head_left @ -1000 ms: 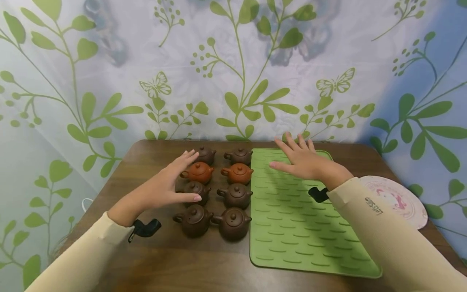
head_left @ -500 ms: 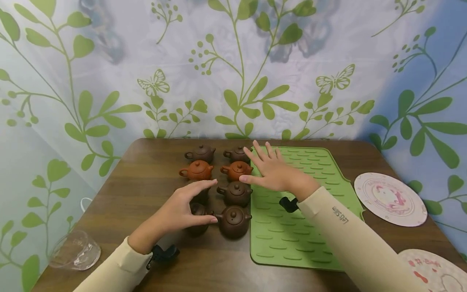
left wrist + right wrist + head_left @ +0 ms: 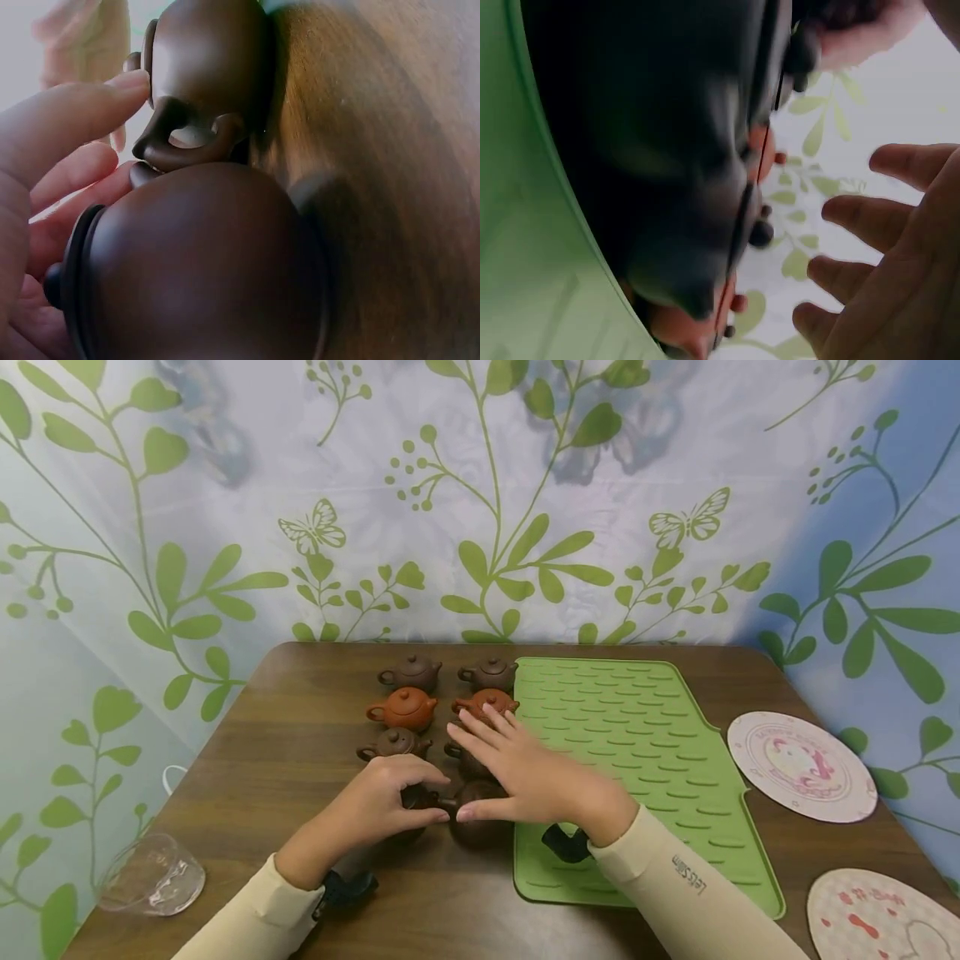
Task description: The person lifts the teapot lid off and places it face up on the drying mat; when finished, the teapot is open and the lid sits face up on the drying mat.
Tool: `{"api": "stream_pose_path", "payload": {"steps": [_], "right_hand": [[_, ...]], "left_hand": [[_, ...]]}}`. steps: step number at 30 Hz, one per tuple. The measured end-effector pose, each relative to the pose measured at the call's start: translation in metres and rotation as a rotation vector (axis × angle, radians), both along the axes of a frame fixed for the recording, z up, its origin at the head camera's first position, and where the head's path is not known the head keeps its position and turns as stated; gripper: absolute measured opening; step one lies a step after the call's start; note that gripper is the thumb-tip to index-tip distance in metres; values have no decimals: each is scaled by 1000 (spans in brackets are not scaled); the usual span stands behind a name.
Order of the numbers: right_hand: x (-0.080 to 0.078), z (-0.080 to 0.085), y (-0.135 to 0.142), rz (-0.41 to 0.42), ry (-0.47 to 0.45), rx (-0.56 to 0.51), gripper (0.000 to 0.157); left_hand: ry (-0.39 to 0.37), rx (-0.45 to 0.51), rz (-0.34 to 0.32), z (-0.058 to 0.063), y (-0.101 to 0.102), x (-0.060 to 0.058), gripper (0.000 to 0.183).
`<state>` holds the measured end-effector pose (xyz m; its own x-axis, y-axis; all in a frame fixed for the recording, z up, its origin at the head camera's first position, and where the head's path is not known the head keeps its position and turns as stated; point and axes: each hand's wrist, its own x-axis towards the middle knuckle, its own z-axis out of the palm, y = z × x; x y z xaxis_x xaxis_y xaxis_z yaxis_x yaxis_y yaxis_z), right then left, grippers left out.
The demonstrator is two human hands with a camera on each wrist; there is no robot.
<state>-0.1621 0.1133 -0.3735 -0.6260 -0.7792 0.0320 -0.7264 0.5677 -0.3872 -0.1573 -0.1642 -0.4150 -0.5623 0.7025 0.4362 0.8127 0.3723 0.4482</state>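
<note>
"Where your left hand curves, is anything held?"

"No grip seen. Thumb and fingers loosely bent about the front left teapot; I cannot tell whether they touch it."

"And your right hand?"

"Nothing grasped. I have its fingers spread above the front right teapot and the pots just behind."

"Position of the front left teapot?"

"Upright on the table, near end of the left column, spout at its neighbour's handle; contact there unclear to me. Behind it: a brown teapot, an orange teapot and, nearest the table's back edge, a purplish teapot. The right column repeats that order."

"Beyond those?"

"Right column lies along the left edge of a green mat. By the table's right edge, a pink-printed disc; nearer me, a red-marked disc, cut by the frame. Clear cup by the left edge. Past the back edge, a leaf-printed curtain."
</note>
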Motion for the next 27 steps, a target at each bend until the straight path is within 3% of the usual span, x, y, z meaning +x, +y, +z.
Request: {"api": "stream_pose_path", "payload": {"steps": [4,9,19,27], "right_hand": [[14,-6,-2,53,34,-31,94],[22,-12,0,48,40,-88,82],[24,-23,2,69,141,-136,57],[22,-28,2,59,169,-144,42]], "left_hand": [[-16,-18,6,-1,3,0,30],[3,-2,-8,-5,6,0,23],[61,10,-14,-13,7,0,16],[74,23,-9,-15,7,0,14]]}}
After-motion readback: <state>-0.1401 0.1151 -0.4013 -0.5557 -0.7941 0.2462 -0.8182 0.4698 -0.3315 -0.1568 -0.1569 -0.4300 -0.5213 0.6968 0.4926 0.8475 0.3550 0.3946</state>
